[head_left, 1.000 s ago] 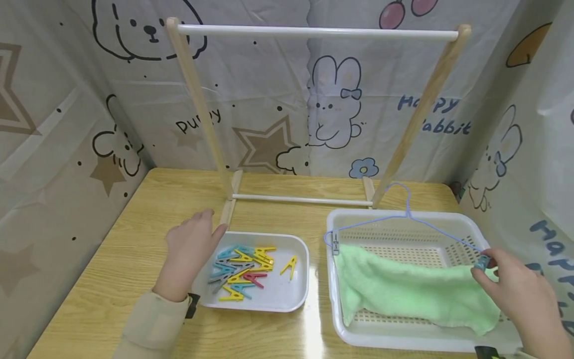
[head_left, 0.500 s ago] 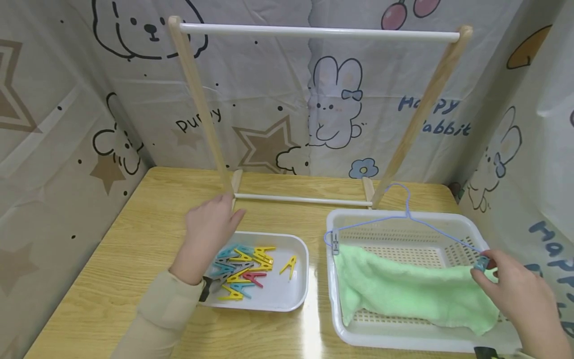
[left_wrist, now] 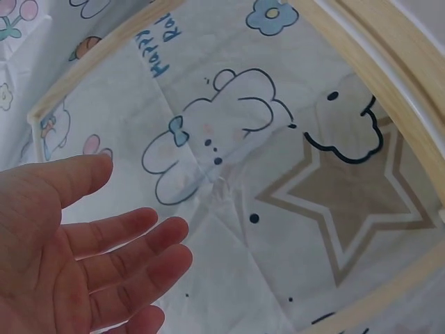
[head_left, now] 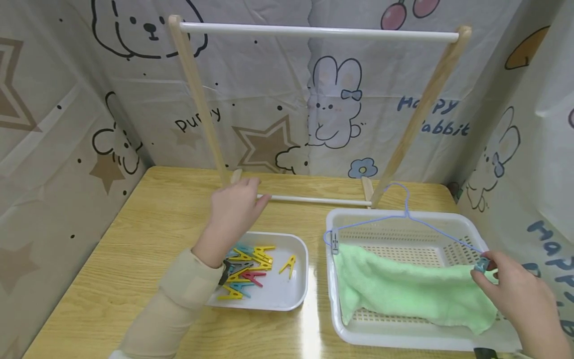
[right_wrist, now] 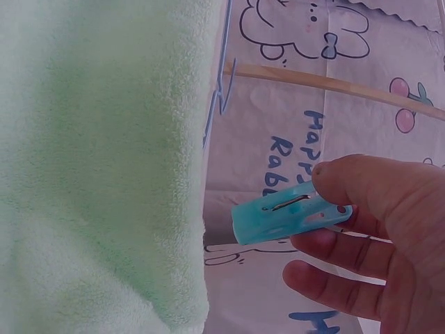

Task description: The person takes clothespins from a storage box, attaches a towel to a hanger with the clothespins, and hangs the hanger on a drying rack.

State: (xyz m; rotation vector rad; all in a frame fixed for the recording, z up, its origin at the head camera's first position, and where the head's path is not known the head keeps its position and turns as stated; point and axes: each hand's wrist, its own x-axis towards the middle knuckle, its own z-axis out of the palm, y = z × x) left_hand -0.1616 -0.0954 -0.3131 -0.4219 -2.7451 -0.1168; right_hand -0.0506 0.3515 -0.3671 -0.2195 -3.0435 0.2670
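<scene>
My left hand (head_left: 235, 212) hangs above the far left of the white tray (head_left: 298, 294), in front of the rack's left foot. Its fingers are loosely spread and hold nothing in the left wrist view. Thumb and forefinger of my right hand (head_left: 522, 286) pinch a teal clothespin (right_wrist: 285, 212) at the right end of a blue wire hanger (head_left: 407, 212). The clothespin's tip is close to the edge of a light green towel (head_left: 412, 289). At the hanger's left end, a grey clothespin (head_left: 335, 242) sits on the towel's corner.
The towel lies in a white perforated basket (head_left: 336, 311) on the right. Several yellow, teal, grey and red clothespins (head_left: 253, 276) lie in the tray. Behind stands a wooden rack (head_left: 417, 112) with a white top bar (head_left: 318, 32). Printed curtains (head_left: 260, 89) enclose the wooden table (head_left: 112, 259).
My left hand has moved right and away from me, from beside the tray to over its far edge. The right hand, clothespin, hanger and towel have barely moved.
</scene>
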